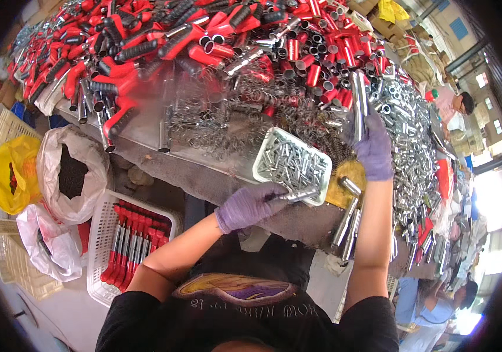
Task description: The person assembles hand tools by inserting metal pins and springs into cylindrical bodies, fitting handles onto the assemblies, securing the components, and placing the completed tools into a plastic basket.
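Observation:
Both my hands wear purple gloves. My left hand [249, 207] is closed around a short shiny metal cylinder [301, 195], which sticks out past the fingers at the near edge of a white tray [328, 176]. Small silver metal pins [289, 159] fill that tray. To the right, my right hand [374, 151] grips a long chrome tube [359, 102] near its lower end, and the tube points away from me. Beneath my right forearm, several chrome tubes [343, 226] lie at the table edge, beside a yellow patch [345, 176] on the table. Thin wire springs [315, 132] lie beyond the tray.
Red-and-black handled parts [139, 44] heap across the far left. Red tubes [339, 50] pile behind the springs, and silver fittings [406, 135] spread at right. On the left stand a white basket [94, 258] of red-ended parts and a white sack [95, 158]. Other people [433, 302] are at right.

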`<state>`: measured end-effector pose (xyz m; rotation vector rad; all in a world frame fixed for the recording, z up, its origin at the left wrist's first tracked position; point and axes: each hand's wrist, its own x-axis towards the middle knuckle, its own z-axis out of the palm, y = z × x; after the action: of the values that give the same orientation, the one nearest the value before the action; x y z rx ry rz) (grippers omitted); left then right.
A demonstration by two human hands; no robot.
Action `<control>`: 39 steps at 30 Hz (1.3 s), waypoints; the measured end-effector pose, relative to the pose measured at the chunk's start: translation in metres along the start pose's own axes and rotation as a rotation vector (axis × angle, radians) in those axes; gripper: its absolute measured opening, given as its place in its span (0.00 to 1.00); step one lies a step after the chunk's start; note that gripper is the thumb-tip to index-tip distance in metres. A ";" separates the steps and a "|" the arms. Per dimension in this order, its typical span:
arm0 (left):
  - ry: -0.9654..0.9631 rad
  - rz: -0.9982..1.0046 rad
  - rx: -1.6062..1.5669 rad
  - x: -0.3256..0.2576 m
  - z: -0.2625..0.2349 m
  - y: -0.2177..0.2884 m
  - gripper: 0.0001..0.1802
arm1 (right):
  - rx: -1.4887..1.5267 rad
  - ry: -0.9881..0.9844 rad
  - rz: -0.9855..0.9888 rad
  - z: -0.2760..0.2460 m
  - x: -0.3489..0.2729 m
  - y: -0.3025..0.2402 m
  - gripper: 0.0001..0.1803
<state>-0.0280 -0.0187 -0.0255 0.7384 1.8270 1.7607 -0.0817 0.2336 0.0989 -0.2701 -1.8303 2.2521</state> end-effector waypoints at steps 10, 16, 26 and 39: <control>-0.026 -0.260 -0.757 -0.010 0.008 0.004 0.19 | -0.508 -0.033 -0.228 -0.017 -0.066 0.001 0.14; 0.072 -0.359 -0.792 -0.021 0.026 0.013 0.21 | -0.460 -0.028 -0.166 -0.025 -0.084 -0.009 0.22; -0.017 -0.352 -0.731 -0.025 0.044 0.023 0.18 | -0.520 -0.132 -0.133 -0.041 -0.095 -0.016 0.33; -0.115 -0.329 -0.933 -0.029 0.074 0.044 0.22 | -0.745 -0.046 -0.162 -0.001 -0.122 0.058 0.27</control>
<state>0.0456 0.0164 0.0147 0.1406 0.8034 1.9866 0.0317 0.1880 0.0421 -0.1754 -2.5384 1.4003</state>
